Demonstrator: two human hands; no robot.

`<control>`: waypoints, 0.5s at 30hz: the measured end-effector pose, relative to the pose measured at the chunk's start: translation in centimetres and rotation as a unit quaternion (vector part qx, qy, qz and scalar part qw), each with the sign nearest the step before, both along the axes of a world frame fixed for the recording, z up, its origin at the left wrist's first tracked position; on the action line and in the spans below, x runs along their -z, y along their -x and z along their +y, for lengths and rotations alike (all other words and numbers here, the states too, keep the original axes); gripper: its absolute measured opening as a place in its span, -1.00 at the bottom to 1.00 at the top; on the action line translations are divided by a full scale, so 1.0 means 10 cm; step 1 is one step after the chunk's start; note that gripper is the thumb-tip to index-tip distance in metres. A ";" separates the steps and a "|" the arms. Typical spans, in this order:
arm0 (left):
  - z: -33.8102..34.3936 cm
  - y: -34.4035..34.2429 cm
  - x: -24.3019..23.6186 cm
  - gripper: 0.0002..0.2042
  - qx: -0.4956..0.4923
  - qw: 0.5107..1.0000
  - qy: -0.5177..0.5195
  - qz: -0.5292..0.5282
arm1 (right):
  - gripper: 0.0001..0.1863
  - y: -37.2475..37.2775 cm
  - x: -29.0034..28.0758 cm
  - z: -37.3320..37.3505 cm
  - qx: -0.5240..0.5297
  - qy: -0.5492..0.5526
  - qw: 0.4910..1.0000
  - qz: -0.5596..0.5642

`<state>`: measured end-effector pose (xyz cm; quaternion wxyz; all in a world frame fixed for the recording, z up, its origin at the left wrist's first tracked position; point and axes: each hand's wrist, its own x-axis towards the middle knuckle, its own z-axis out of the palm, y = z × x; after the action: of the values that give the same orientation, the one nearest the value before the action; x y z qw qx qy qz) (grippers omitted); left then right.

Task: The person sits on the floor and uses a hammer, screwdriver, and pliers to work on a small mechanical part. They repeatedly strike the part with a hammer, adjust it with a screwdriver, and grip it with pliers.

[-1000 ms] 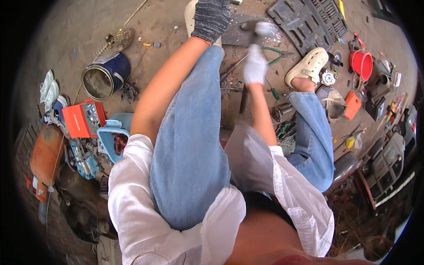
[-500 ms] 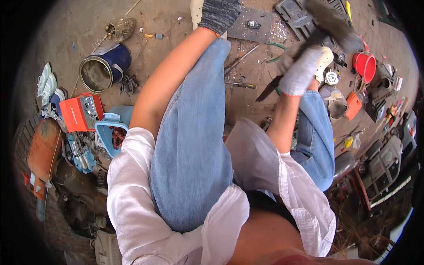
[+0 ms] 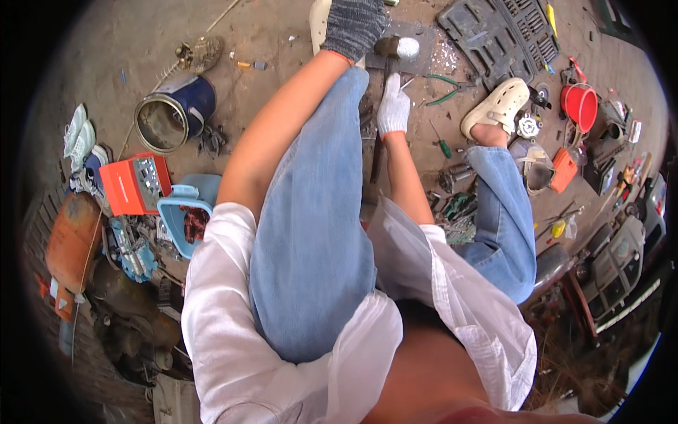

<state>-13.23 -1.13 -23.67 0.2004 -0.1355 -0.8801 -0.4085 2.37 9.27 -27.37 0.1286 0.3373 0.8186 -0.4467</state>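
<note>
R hand (image 3: 393,106) fingers wrapped shut on hammer (image 3: 396,48), head just beyond, handle running back; L hand (image 3: 353,27) right beside head, grip hidden.

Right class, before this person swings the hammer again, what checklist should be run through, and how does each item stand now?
1. Grip on the hammer: ok, the right hand is closed round the handle.
2. Gloves on both hands: ok.
3. Left hand away from the hammer's head: not ok, it sits right beside it.
4. Sturdy footwear: not ok, a soft clog.
5. Ground tidy nearby: not ok, pliers and a screwdriver lie close.
6. Piece being struck held steady: cannot tell.
</note>
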 end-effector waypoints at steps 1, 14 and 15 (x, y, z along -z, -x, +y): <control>0.00 -0.02 0.03 -0.66 -0.009 1.000 0.015 0.021 | -0.33 -0.05 0.03 0.01 0.009 0.002 1.000 -0.012; 0.11 -0.08 -0.01 -0.70 0.010 0.999 0.048 0.023 | -0.46 -0.90 -0.05 0.66 0.064 -0.232 0.954 -0.178; 0.14 -0.08 -0.03 -0.69 0.017 0.998 0.052 0.024 | -0.50 -0.91 -0.02 0.77 0.082 -0.256 0.949 -0.166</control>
<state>-12.45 0.31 -23.35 0.2067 -0.1707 -0.8926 -0.3624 11.43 17.02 -27.12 0.1350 0.4946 0.8418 -0.1692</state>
